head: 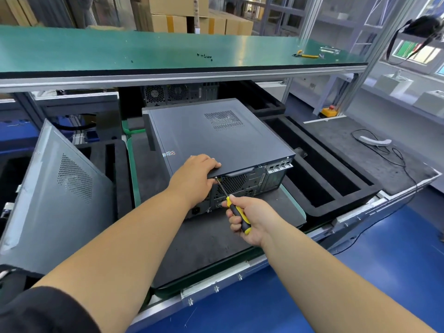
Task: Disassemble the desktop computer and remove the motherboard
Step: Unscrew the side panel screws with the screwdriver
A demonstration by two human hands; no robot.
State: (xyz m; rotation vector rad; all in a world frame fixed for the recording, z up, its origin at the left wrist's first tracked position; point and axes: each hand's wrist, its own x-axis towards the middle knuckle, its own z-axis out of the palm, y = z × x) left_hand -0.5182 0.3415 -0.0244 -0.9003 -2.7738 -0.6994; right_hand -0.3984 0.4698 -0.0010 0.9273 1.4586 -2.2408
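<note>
Early stage of disassembly, judged from the layout. Desktop computer [216, 143] lying on its side on the dark foam mat [204, 243], mid-worktop, rear panel toward the near edge. Side cover [211, 133] still fitted on top; motherboard not visible, presumably still inside. Separate grey perforated panel [55, 188] leaning upright at the left edge of the worktop; cannot tell which machine it came from. Second case [180, 93] partly visible behind, under the green upper shelf [144, 51].

Left hand [194, 171] pressing flat on the near-left corner of the cover, fingers extended, steadying the case. Right hand [247, 219] with grip clenched around the yellow-and-black screwdriver [236, 212], tip at the rear cover screw [215, 178] in the top-left corner of the rear panel.

Small dark screws [204, 56] loose on the upper shelf. Remaining: cover screws, cover, internal connections, board fasteners, motherboard lift-out.
</note>
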